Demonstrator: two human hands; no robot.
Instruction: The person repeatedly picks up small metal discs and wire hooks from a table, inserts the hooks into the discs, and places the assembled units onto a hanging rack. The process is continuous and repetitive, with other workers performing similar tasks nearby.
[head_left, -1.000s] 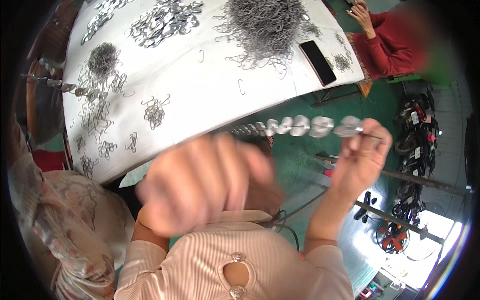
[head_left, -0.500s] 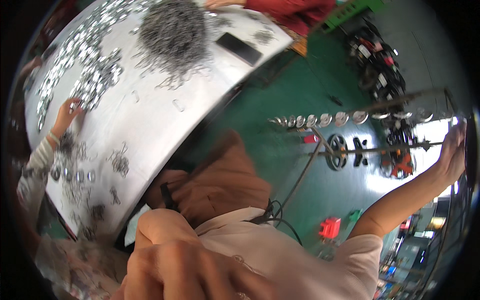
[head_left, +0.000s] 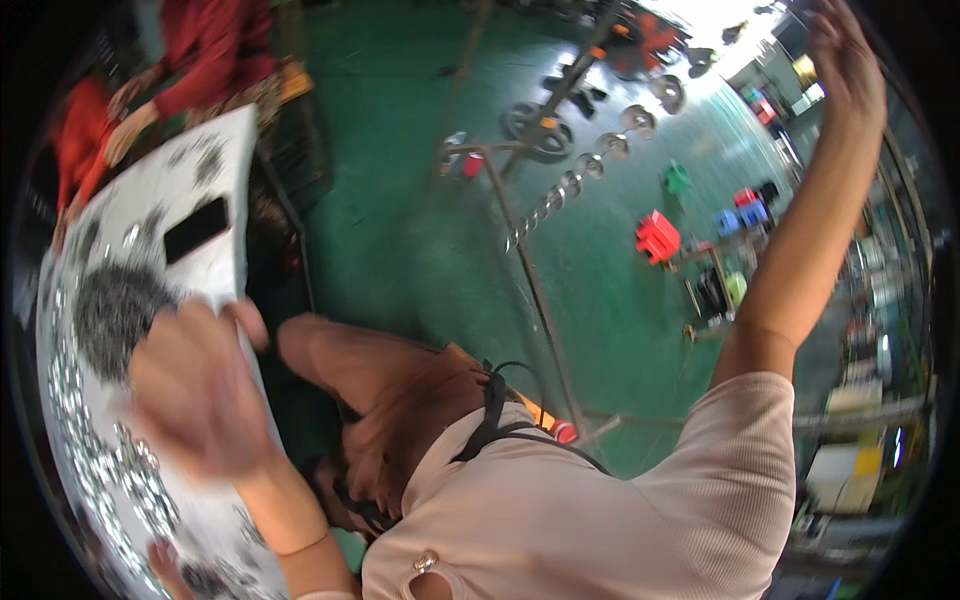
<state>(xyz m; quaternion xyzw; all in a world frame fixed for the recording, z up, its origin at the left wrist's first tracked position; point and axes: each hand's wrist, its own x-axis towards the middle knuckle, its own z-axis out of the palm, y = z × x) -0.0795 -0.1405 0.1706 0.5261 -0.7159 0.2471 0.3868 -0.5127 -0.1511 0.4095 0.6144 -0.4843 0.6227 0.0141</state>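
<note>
My left hand [head_left: 200, 390] is raised in front of the white table's near edge and looks blurred. Its thumb stands apart; the other fingers are smeared, and whether they hold anything is hidden. Behind it lies a heap of thin grey wire pieces [head_left: 118, 312], partly covered by the hand. My right arm reaches far out to the upper right. The right hand [head_left: 848, 70] has its fingers stretched out, with nothing visible in them. Between my arms, a slanting row of shiny round metal pieces [head_left: 590, 165] runs beside a thin metal frame [head_left: 530, 280].
A dark phone [head_left: 197, 230] lies on the white table [head_left: 215, 278], with shiny metal parts [head_left: 90, 460] scattered nearby. A person in a dark red sleeve [head_left: 215, 70] and another in orange-red [head_left: 80, 135] are at the far end. A red stool [head_left: 657, 237] stands on the green floor.
My view has swung to the right. The left hand has come away from my chest toward the table edge. My right arm now appears higher in view.
</note>
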